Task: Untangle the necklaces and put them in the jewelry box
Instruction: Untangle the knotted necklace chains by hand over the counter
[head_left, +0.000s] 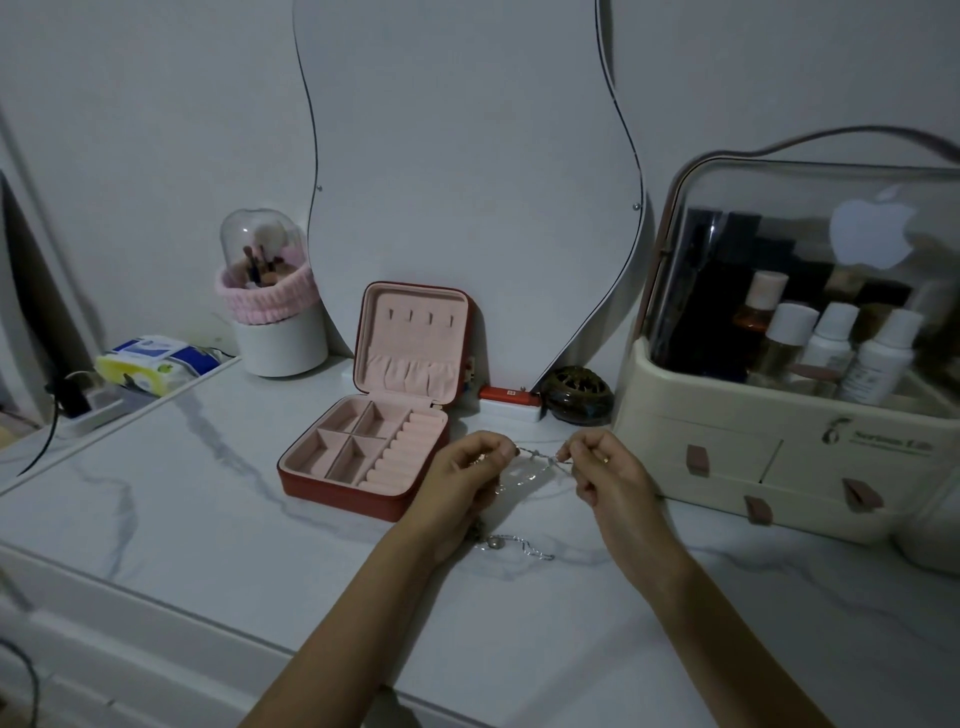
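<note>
A red jewelry box (332, 486) with a pink lining stands open on the marble table, its lid upright and its compartments bare. Just right of it, my left hand (462, 480) and my right hand (605, 475) each pinch one end of a thin silver necklace (540, 457) stretched between them above the table. Loops of chain hang below the hands. Another silver chain with a small pendant (506, 544) lies on the table under my left wrist, partly hidden by it.
A cream cosmetics organizer (779, 441) with bottles stands at the right. Against the wall are a wavy mirror (467, 182), a brush holder (275, 322), a dark round dish (576, 397) and a small red-and-white case (509, 402). Tissue packs (150, 364) lie on the left.
</note>
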